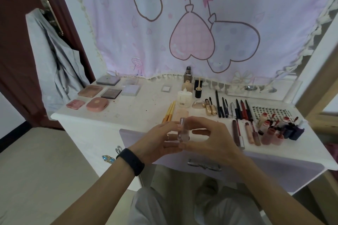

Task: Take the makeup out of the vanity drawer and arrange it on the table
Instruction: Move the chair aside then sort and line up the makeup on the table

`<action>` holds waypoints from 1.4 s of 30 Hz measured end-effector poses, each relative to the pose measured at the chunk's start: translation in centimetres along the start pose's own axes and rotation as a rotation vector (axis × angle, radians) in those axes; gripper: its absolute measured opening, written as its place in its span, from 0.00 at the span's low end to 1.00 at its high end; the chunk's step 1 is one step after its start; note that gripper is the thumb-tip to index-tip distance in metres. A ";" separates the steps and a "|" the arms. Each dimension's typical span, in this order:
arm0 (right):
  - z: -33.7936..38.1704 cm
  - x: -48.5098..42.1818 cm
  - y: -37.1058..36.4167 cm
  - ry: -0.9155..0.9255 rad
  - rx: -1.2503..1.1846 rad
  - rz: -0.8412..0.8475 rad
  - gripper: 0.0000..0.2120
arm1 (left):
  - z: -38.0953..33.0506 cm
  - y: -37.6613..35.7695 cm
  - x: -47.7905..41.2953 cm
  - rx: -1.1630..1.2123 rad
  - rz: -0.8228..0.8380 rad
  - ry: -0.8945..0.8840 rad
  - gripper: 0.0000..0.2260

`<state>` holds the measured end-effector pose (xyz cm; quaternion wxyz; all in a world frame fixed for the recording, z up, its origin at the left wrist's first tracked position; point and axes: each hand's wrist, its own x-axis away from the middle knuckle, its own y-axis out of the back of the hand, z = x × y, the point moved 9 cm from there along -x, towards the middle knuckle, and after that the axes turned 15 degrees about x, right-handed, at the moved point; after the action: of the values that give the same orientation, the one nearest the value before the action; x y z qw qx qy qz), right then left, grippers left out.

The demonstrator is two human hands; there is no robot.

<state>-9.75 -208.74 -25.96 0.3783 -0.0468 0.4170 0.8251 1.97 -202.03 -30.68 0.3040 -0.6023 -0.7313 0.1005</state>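
Clear small bottle (182,131) was pinched upright between left hand (161,142) and right hand (212,140) over the drawer (274,170), likely checked before joining like-sorted makeup on the table (142,107)

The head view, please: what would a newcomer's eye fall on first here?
Both hands, left hand and right hand, hold a small clear bottle above the vanity table's front edge. Behind hangs a pink cartoon curtain. Palettes sit left, pencils right.
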 end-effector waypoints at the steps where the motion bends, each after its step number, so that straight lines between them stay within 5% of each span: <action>1: 0.0 0.0 0.0 0.002 0.017 -0.010 0.25 | 0.0 0.0 0.0 -0.002 0.009 -0.004 0.21; 6: -1.4 0.2 -1.4 -0.103 -0.134 0.133 0.31 | -0.9 0.4 -0.3 -0.140 -0.033 -0.104 0.19; 11: -2.2 0.4 -1.6 -0.246 -0.366 0.257 0.23 | -2.3 0.3 0.4 -0.299 0.014 -0.248 0.18; 27: -0.5 0.4 -0.3 -0.105 -0.228 0.086 0.24 | -3.7 -1.3 0.5 -0.648 0.006 -0.486 0.19; 42: 1.0 0.4 0.8 0.084 -0.045 -0.022 0.27 | -4.7 -1.9 1.5 -0.558 0.052 -0.588 0.19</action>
<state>-10.36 -208.05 -24.91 0.3684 -0.0946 0.4135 0.8272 2.95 -202.15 -25.54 -0.0957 -0.6258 -0.7706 0.0738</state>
